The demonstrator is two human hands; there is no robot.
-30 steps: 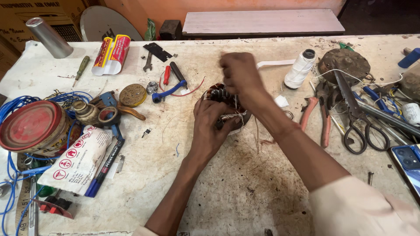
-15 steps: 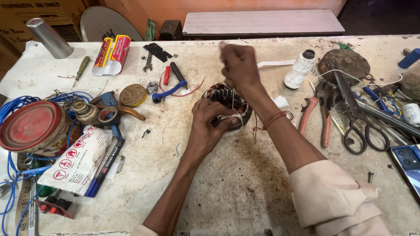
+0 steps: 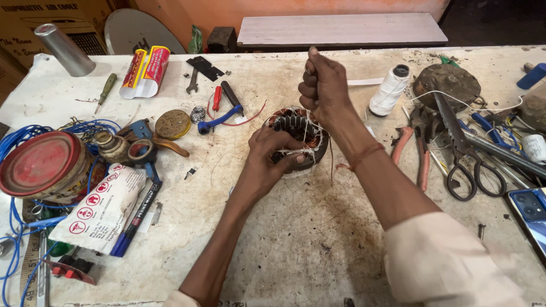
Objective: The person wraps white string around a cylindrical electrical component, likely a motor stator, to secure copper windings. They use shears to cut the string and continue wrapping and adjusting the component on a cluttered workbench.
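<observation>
We saw a worn, stained workbench [image 3: 296,239], its pale top scuffed and speckled with dark grime, running up to an orange wall at the far edge, where a grey board [image 3: 341,28] lay along the back. Near the middle of the bench sat the motor stator [image 3: 300,136], a dark ring wound with copper wire and pale thread. The left hand [image 3: 272,156] rested on its near side, fingers curled and clamped against the rim. The right hand [image 3: 323,85] was raised just above the stator's far side, fingers closed tight in a fist; we could not tell for certain what it pinched, though fine thread ran beneath it.

Toward the left edge lay a red tin lid [image 3: 40,165] amid blue cable [image 3: 17,227], a printed white packet [image 3: 102,207] and a blue marker pen [image 3: 133,219]. At the far left corner stood a metal cylinder [image 3: 63,50]. Toward the right edge were a white thread spool [image 3: 389,91], red-handled pliers [image 3: 418,148], black scissors [image 3: 463,153] and a phone [image 3: 532,210] at the very edge.
</observation>
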